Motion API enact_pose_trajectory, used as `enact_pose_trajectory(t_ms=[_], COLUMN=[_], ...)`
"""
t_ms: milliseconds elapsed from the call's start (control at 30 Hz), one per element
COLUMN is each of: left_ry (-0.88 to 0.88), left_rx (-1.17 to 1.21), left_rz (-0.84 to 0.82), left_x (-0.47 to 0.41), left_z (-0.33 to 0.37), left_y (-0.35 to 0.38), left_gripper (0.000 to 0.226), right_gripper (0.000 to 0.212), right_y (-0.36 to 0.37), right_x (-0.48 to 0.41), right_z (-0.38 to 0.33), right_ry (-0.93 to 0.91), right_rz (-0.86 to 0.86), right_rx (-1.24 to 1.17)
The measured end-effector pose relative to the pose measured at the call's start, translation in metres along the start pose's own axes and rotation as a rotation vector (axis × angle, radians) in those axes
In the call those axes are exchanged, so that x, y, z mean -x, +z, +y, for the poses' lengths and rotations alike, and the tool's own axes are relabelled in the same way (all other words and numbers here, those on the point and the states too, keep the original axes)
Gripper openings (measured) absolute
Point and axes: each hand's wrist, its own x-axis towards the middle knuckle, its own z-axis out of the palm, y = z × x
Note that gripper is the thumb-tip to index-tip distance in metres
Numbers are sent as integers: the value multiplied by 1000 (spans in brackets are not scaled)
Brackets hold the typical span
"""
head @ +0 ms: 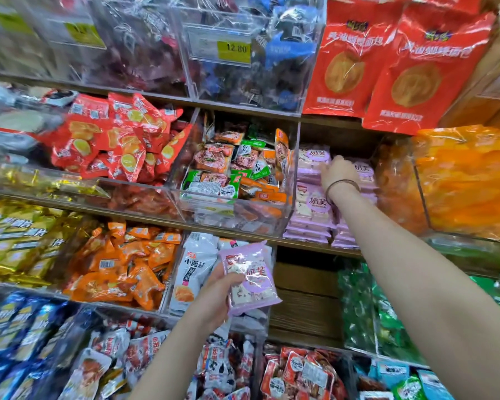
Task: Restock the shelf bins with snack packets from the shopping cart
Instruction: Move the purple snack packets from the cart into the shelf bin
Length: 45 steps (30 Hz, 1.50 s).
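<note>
The purple packet (250,280) is sitting in the left hand (215,298), which is gripping it by its left edge, thumb curling over the front, in front of the lower shelf bins. It is showing the same print as the purple stack (312,203) lying on the middle shelf, up and to the right. The right hand (339,171) is reaching onto the top of that stack, back of the hand facing the camera, a wristband (342,184) circling the wrist. Its fingers are touching the upper packets, but I cannot tell whether they are gripping one.

Just left of the stack, a clear bin (289,197) is holding green and orange packets. Farther left, red packets (122,140) are piling up. Orange bags (468,180) are lying right of the stack. Big red bags (387,62) are hanging above it, beside a yellow price tag (233,49) reading 12.80. White packets (197,264) are standing behind the left hand.
</note>
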Motion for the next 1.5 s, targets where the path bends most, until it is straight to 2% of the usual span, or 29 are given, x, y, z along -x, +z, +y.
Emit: enact_pose_trajectory(t_ms=[167,267,367,467,567,600,667,733,800,900,1000,1133,1200,1333,1500], left_ry=[1,-5,-13,-16,-18,0,44,198,453,873,1217,1232,1304,1436,1479], left_rx=[-14,14,9,22,29,16,-114,-496,-828,-1064,-1441,-1694,-1704,-1684,-1685], left_rz=[-13,11,12,-28,-51,-81,-121,-89,28,94,285,411,427,467,506], left_x=[8,9,10,9,10,12,18,20,17,14,-6,-32,-39,-47,-50], left_z=[11,13,13,15,17,18,21,30,43,78,113,130,126,126,123], left_y=[6,8,13,26,45,52,67,78,79,82,85,94,94,92,90], left_gripper=[31,38,50,54,66,54,32,20,16,12,19,36,42,39,35], right_gripper=[47,47,36,26,27,28,27,20,18,18,11,15,22,26,24], right_y=[2,-11,-22,-22,-13,-11,-11,-19,-28,-42,-50,-51,-48,-39,-30], right_x=[0,17,67,151,216,227,237,238,231,209,174,117,90,44,7], right_z=[-4,-3,10,39,66,73,84,92,102,114,111,96,88,78,63], right_ry=[-11,-92,-314,-419,-323,-271,-152,-47,26,107,203,291,323,417,647], right_rz=[-4,44,86,-125,-460,-549,-617,-586,-529,-444,-338,-262,-240,-206,-177], right_rx=[171,60,-163,-338,-449,-532,-711,-848,-924,-949,-1025,-1107,-1131,-1142,-1422])
